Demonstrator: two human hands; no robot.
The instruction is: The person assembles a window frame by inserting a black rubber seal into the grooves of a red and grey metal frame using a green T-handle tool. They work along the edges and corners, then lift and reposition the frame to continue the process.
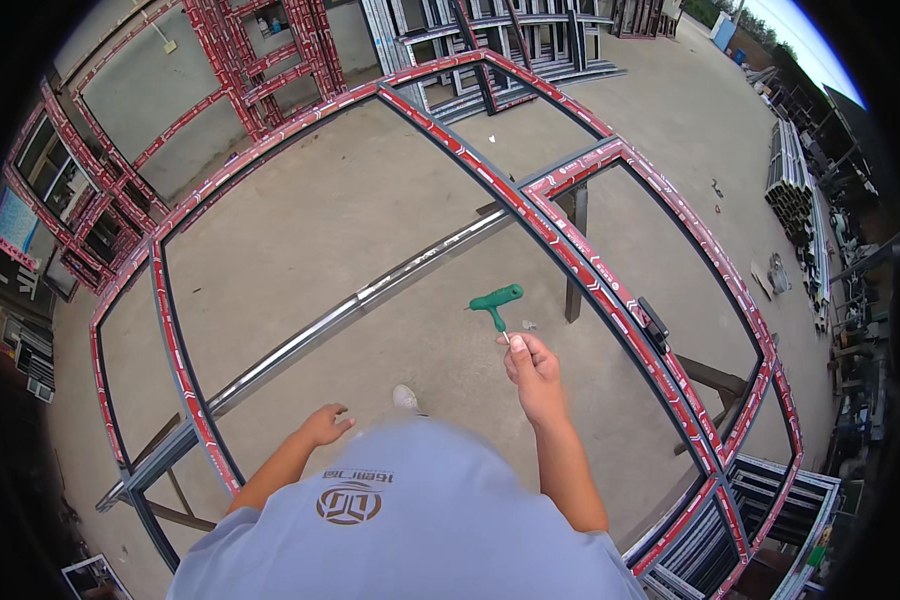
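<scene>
My right hand (pixel 536 372) pinches the thin metal shaft of a T-handle hex key, its green handle (pixel 497 299) pointing away from me. Around and ahead of me lies a large window frame (pixel 450 150) wrapped in red printed protective film, with dark edges and several openings. A black handle or latch (pixel 654 324) is fixed on the bar of its right-hand sash. My left hand (pixel 326 425) hangs beside my shirt with its fingers apart, holding nothing.
A shiny metal beam (pixel 370 300) runs under the frame as support, with a dark stand leg (pixel 574 255) farther right. More red-wrapped frames (pixel 260 60) lean on the back wall. Metal profiles (pixel 798 190) are stacked at the right, and grey frames (pixel 770 510) stand lower right.
</scene>
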